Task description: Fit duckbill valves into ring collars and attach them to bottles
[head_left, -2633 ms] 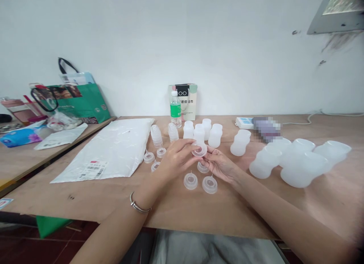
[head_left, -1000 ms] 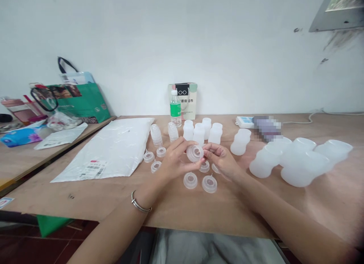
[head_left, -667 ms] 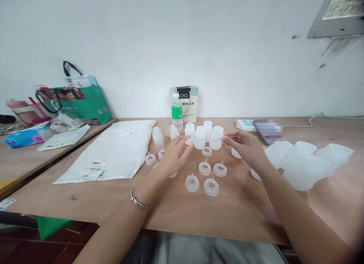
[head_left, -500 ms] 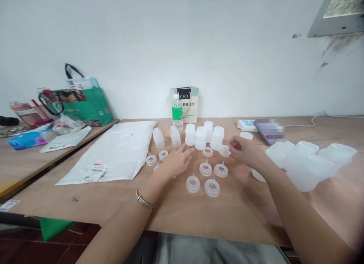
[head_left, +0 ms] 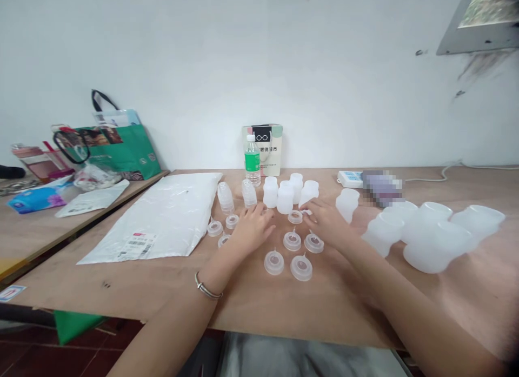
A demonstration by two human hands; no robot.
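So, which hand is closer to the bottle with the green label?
The left. The left hand is on the near side of the bottle, almost straight in front of it. The right hand is also on the near side, but farther off to the right.

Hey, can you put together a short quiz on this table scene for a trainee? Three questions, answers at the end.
1. True or false: the water bottle stands behind the paper bag.
2. Multiple choice: which is nearest the right hand?
A) the green bag
B) the caps
C) the tissue pack
3. Fill the blank: seen by the wearer, the mailer lies to the ____ of the left hand.

Key:
1. False: the water bottle stands in front of the paper bag.
2. B
3. left
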